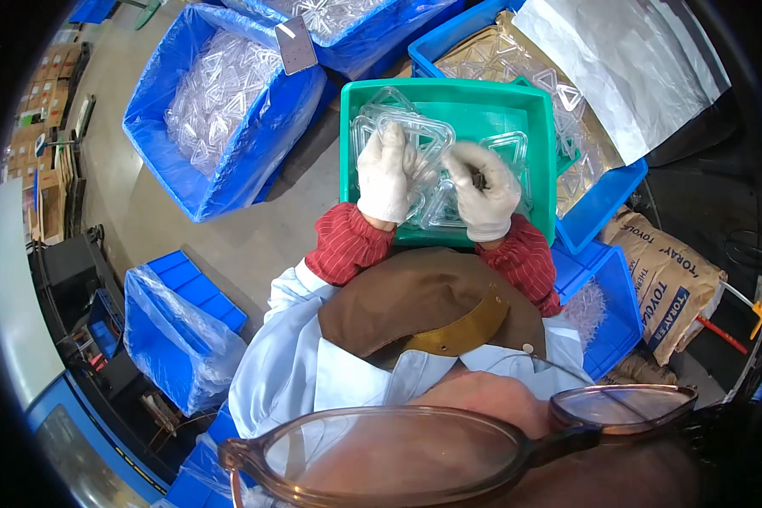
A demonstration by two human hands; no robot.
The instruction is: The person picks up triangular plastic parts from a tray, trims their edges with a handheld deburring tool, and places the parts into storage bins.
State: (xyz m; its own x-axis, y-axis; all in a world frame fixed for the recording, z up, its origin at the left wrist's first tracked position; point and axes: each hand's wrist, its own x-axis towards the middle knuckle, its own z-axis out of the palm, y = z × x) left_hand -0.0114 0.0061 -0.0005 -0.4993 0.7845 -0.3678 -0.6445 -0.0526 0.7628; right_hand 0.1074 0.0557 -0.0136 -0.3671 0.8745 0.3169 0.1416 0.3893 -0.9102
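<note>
Both my hands wear white gloves and are over a green tray [543,118]. My left hand [385,176] is closed on a clear plastic triangular frame [436,135], which it holds tilted with thumb and fingers along one side. My right hand [488,193] is beside the frame's right corner, its fingers curled together. A small dark thing [479,180] shows at those fingers; its kind cannot be made out. More clear triangular pieces [508,151] lie in the tray, some of them hidden under my hands.
At the upper left, a blue bin [165,140] lined with film holds many clear triangles, and a phone-like slab [295,46] rests at its corner. Another blue crate [597,222] with triangles and a white sheet [626,68] is at the right. A paper sack [665,284] lies lower right.
</note>
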